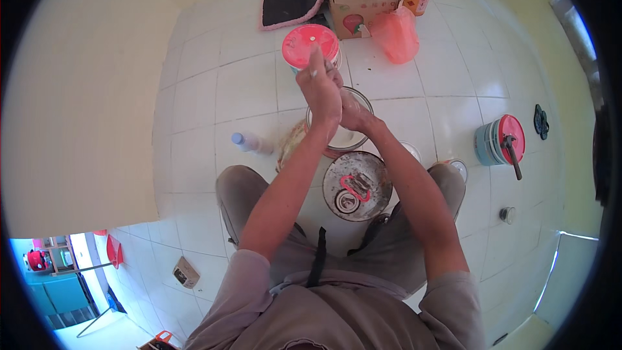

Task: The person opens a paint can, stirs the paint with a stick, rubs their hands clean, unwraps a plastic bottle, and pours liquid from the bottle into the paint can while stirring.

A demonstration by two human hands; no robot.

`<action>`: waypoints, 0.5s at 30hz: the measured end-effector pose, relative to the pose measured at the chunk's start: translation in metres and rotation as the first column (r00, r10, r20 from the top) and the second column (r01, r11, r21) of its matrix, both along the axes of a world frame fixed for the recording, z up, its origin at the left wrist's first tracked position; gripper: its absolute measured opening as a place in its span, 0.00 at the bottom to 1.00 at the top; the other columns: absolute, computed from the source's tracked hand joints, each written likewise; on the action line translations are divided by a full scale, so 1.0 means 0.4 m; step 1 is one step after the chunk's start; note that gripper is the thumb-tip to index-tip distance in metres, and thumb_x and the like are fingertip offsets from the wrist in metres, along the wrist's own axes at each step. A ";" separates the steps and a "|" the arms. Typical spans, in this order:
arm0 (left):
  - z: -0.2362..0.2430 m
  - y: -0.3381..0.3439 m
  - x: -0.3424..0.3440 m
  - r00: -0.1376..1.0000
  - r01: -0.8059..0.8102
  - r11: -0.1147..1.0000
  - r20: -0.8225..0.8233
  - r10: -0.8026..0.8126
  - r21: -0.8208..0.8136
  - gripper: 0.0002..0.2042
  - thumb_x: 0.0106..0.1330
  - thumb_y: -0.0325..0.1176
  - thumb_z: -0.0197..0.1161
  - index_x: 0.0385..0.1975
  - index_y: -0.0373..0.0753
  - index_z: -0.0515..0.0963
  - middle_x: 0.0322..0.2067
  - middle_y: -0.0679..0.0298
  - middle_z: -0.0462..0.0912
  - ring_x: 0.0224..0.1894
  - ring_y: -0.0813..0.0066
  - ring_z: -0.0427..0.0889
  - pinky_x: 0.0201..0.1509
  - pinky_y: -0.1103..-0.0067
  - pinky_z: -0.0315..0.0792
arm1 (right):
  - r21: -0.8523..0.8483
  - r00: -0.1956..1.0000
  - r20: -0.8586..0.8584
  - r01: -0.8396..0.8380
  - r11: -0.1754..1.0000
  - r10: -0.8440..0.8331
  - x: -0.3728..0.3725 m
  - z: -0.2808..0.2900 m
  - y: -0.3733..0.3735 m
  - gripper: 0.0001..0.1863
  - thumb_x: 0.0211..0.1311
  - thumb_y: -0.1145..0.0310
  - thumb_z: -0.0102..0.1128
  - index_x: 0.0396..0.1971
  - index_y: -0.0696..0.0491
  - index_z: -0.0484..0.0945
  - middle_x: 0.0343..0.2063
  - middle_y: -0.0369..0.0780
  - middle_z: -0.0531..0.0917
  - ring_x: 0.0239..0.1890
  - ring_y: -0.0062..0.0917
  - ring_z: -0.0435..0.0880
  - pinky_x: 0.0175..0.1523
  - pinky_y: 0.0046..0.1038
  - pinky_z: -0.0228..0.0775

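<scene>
Glass bowl (345, 123): on tiled floor (246, 84), just before the knees. Rigid, smooth, likely fragile and slippery; best held at rim. Left hand (322, 87) closed around thin utensil; right hand (353, 115) touching rim, grip unclear.

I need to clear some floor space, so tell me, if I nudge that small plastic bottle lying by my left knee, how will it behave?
The small plastic bottle lies on its side on the smooth tiled floor, so it would probably roll rather than slide. It looks clear and thin-walled, so likely light and easy to push. Nothing touches it, so little would stop it.
</scene>
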State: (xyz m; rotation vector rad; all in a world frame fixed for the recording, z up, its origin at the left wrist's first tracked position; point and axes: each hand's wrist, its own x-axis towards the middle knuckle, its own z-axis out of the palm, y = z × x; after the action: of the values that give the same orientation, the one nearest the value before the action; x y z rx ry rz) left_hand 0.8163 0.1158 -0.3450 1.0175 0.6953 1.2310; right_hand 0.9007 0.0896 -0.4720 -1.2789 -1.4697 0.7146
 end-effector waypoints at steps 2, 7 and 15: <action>-0.025 -0.039 0.004 0.988 -0.104 0.995 0.119 0.102 0.009 0.30 0.78 0.49 0.55 0.12 0.45 0.55 0.12 0.74 0.57 0.15 0.84 0.56 0.20 0.79 0.50 | 0.017 0.997 0.043 0.061 0.998 -0.062 0.010 -0.021 0.004 0.18 0.62 0.69 0.63 0.50 0.61 0.78 0.37 0.53 0.83 0.48 0.44 0.84 0.57 0.43 0.72; 0.004 -0.019 -0.018 0.980 -0.070 0.973 -0.168 0.109 0.222 0.30 0.79 0.49 0.53 0.12 0.45 0.55 0.12 0.74 0.58 0.16 0.84 0.57 0.20 0.79 0.50 | 0.012 0.968 -0.207 0.148 0.989 -0.143 -0.094 -0.018 0.017 0.18 0.63 0.67 0.62 0.50 0.61 0.78 0.39 0.55 0.84 0.49 0.44 0.84 0.58 0.46 0.70; -0.024 -0.005 -0.033 0.998 -0.054 0.993 0.035 0.050 0.105 0.29 0.79 0.48 0.53 0.13 0.44 0.57 0.13 0.74 0.57 0.17 0.85 0.57 0.21 0.79 0.51 | -0.238 0.999 0.018 -0.043 0.970 0.048 -0.021 0.037 0.017 0.27 0.62 0.64 0.64 0.58 0.61 0.73 0.54 0.51 0.80 0.62 0.33 0.76 0.65 0.33 0.68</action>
State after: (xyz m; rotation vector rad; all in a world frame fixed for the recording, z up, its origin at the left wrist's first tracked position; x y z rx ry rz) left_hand 0.8033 0.1137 -0.3545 1.0700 0.6406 1.3385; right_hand 0.8924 0.0965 -0.4571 -1.4419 -1.4689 0.9312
